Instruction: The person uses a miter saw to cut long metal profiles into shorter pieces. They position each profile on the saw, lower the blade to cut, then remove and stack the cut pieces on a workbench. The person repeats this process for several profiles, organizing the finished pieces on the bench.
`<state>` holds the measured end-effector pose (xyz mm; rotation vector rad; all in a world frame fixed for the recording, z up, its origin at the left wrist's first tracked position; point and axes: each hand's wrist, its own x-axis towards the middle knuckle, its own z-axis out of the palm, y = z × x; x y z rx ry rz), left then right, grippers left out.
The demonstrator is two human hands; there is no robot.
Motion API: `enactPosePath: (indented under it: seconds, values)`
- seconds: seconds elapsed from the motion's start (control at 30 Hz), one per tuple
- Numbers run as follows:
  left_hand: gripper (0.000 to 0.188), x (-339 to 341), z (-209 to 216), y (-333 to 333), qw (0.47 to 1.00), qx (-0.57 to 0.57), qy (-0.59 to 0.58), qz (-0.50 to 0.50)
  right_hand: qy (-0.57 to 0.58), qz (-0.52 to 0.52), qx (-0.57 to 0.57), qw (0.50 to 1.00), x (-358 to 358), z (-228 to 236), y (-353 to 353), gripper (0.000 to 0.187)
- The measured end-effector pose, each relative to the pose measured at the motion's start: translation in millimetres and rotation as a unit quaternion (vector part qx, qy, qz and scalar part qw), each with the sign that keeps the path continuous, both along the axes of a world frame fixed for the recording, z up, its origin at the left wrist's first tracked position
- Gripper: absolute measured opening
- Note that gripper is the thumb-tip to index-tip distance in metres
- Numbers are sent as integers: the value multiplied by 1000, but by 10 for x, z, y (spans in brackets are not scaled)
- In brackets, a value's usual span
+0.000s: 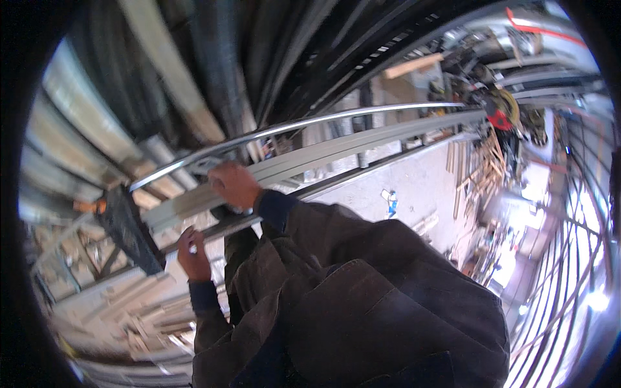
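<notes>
A long pale grey profile (310, 158) with grooves along its face lies on a narrow stand that stretches to the right. My right hand (234, 185) is on its left part, with fingers bent over it. Below the profile's left end, my left hand (194, 254) is raised with curled fingers. A small bright spot shows between its fingertips, too blurred to name. A shiny metal rail (310, 123) runs along the far side of the profile. At the left end of the stand is a dark plate (132, 229), nearest to my left hand.
Long boards and dark bars (165, 64) are stacked beyond the rail. At the right end stands a red and yellow power saw (501, 113). Wood offcuts (482, 165) lie on the floor below it, and a small blue and white object (392, 202) lies nearer me.
</notes>
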<state>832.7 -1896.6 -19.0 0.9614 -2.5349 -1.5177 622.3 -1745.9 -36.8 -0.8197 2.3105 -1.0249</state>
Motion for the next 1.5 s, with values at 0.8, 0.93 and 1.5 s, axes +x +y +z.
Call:
enactPosePath:
  seconds: [0.8, 0.93, 1.5]
  values:
    - [31, -1257, -177, -511, 880, -421, -3, -222, -131, -305, 1, 943, -711, -953, 3311, 36]
    - [32, -1299, -118, -527, 887, -414, -8, -203, -349, -522, -185, 756, -846, -791, 3069, 29]
    - [32, -1463, -199, -550, 879, -385, -2, -280, -217, -443, -269, 827, -532, -258, 2706, 21]
